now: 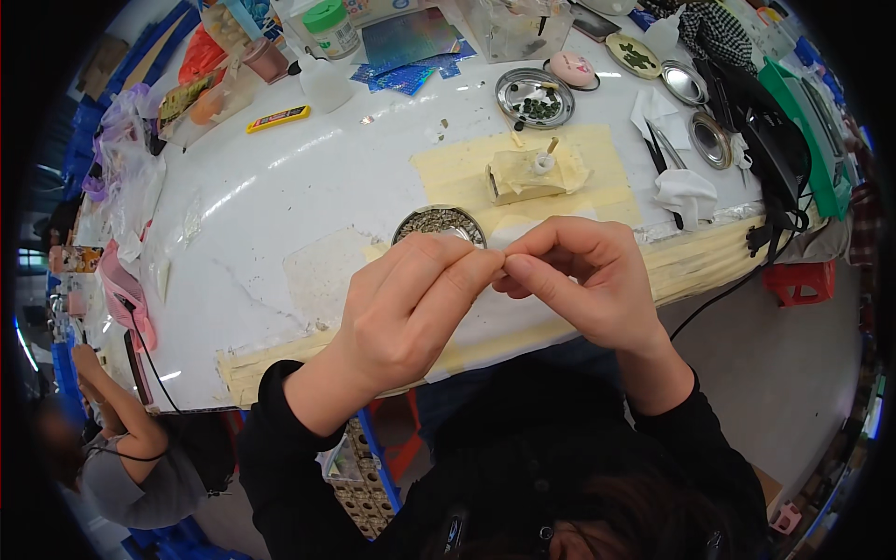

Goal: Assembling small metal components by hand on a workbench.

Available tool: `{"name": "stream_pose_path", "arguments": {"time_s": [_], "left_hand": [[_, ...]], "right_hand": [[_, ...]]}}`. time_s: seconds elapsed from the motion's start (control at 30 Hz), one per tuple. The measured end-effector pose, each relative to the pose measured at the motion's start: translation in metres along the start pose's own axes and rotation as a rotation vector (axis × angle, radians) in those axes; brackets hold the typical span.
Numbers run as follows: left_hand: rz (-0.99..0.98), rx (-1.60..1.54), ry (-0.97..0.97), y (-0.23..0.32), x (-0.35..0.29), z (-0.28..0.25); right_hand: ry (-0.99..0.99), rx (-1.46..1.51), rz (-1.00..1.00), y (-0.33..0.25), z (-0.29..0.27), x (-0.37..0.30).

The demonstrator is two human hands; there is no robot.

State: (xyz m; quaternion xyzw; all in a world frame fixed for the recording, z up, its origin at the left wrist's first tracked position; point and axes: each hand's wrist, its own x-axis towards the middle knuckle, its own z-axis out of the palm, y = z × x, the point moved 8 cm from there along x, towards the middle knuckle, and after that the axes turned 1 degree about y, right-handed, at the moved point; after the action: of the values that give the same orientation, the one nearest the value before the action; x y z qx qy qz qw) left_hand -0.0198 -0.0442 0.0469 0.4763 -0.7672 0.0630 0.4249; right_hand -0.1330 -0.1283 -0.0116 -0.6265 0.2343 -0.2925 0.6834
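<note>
My left hand point(403, 303) and my right hand point(590, 285) meet fingertip to fingertip above the table's near edge. Both are closed in a pinch; whatever lies between the fingertips is too small to make out. Just behind my left hand is a round metal dish point(439, 207) of small greyish pieces, its near part hidden by that hand. Beyond my right hand, a tape-wrapped block point(516, 181) with a small white knob point(543, 163) on top rests on yellow tape point(448, 168) stuck to the tabletop.
A white table point(243, 215) spans the view. At its back stand a metal dish of dark green pieces point(535, 98), a green-lidded jar point(331, 28) and shiny blue sheets point(406, 42). Tweezers point(666, 145) and crumpled tissue point(686, 194) lie right. Another person point(135, 457) sits at lower left.
</note>
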Motion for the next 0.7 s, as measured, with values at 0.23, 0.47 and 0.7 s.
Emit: {"name": "stream_pose_path", "arguments": {"time_s": [0.23,0.47,0.7], "left_hand": [[-0.039,-0.017,-0.039,0.0,0.003,0.002],[-0.024,-0.004,-0.005,-0.001,0.002,0.004],[-0.167,-0.158,0.028,-0.011,0.002,0.0]], "right_hand": [[0.036,-0.183,-0.102,-0.01,-0.001,-0.001],[-0.043,-0.095,-0.005,-0.004,0.0,0.0],[-0.112,0.316,0.101,0.017,0.005,0.004]]}}
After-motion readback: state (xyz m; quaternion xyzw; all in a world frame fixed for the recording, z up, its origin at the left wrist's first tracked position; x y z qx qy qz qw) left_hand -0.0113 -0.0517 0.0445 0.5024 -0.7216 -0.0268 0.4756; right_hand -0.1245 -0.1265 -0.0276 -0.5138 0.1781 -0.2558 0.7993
